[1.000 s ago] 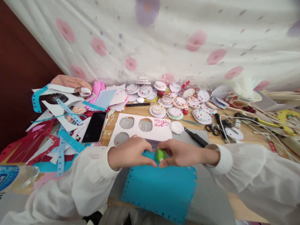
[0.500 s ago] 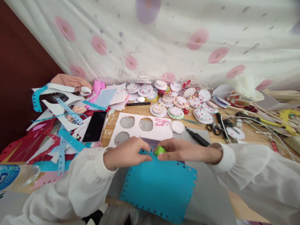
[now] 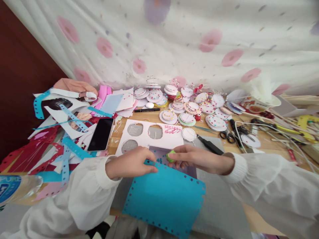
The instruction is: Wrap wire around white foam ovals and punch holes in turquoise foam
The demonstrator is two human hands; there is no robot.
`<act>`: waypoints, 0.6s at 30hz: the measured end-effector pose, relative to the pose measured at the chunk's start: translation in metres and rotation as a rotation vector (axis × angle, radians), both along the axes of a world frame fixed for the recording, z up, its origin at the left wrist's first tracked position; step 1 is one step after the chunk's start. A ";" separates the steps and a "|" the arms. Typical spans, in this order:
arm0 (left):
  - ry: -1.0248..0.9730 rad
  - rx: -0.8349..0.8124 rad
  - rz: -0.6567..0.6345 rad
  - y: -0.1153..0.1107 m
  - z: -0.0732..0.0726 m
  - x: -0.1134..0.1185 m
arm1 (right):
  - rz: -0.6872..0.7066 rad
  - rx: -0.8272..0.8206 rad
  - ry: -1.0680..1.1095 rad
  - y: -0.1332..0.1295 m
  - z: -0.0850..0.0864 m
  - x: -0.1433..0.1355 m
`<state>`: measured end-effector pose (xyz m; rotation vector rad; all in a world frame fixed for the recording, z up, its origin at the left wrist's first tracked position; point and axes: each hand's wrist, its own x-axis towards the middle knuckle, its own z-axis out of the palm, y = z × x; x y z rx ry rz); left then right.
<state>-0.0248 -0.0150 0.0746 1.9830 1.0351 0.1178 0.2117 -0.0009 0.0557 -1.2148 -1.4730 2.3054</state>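
Note:
A blue paper sheet point(image 3: 165, 199) with small punched holes along its edges lies tilted in front of me. My left hand point(image 3: 133, 162) pinches its top left edge between thumb and fingers. My right hand point(image 3: 196, 158) grips a small green punch point(image 3: 170, 156) just beyond the sheet's top edge, apart from the paper. Under the hands is a shallow purple-grey tray point(image 3: 193, 171) with small blue paper bits point(image 3: 159, 160) in it. Behind it lies a white card point(image 3: 147, 140) with round cut-outs and red scribbles.
Paper scraps point(image 3: 74, 149) and a phone point(image 3: 101, 134) are on the left, beside a plastic bottle point(image 3: 22, 186). Stacked paper discs point(image 3: 186, 119) line the back. A black-handled tool point(image 3: 210, 145), scissors point(image 3: 227, 136), pliers point(image 3: 274, 127) and a paper bowl point(image 3: 259, 104) stand right.
The green punch has come off the paper's edge with my right hand. The blue sheet and my left hand have shifted slightly left, and more of the tray's blue bits show.

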 end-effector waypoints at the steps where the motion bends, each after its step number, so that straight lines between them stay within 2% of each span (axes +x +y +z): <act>1: 0.012 0.000 -0.004 0.000 0.000 0.000 | -0.020 -0.040 0.031 0.000 0.000 0.000; 6: 0.062 -0.011 -0.001 -0.001 0.005 0.000 | -0.083 -0.101 0.061 0.000 0.002 0.000; 14: -0.019 -0.041 0.033 -0.001 0.003 -0.002 | -0.024 -0.314 0.120 0.004 -0.007 0.000; 18: -0.067 -0.067 0.043 -0.003 0.009 0.002 | -0.088 -0.389 0.177 0.003 -0.006 -0.001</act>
